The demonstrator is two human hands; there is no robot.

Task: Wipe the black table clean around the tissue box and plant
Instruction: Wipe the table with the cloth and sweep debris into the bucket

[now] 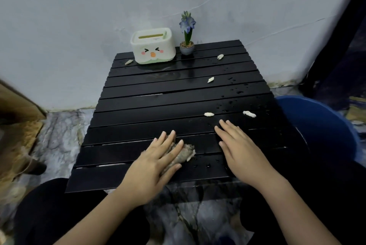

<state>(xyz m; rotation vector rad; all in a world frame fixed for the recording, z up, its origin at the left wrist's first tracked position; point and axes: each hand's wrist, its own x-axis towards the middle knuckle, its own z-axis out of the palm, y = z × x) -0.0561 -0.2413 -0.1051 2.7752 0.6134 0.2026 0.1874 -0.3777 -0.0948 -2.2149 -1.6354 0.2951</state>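
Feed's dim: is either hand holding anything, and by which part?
Nothing is gripped. The left hand presses flat on the grey rag; the right hand rests empty on the table.

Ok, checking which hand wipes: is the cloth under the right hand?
No, the cloth is under the left hand; the right hand lies flat on the table.

Scraps (pixel 209 114): five, it seems. Tissue box (pixel 153 46): one. Plant (pixel 187 33): one. Rag (pixel 188 152): one. Tub (pixel 316 122): one. Table (pixel 158 106): one.
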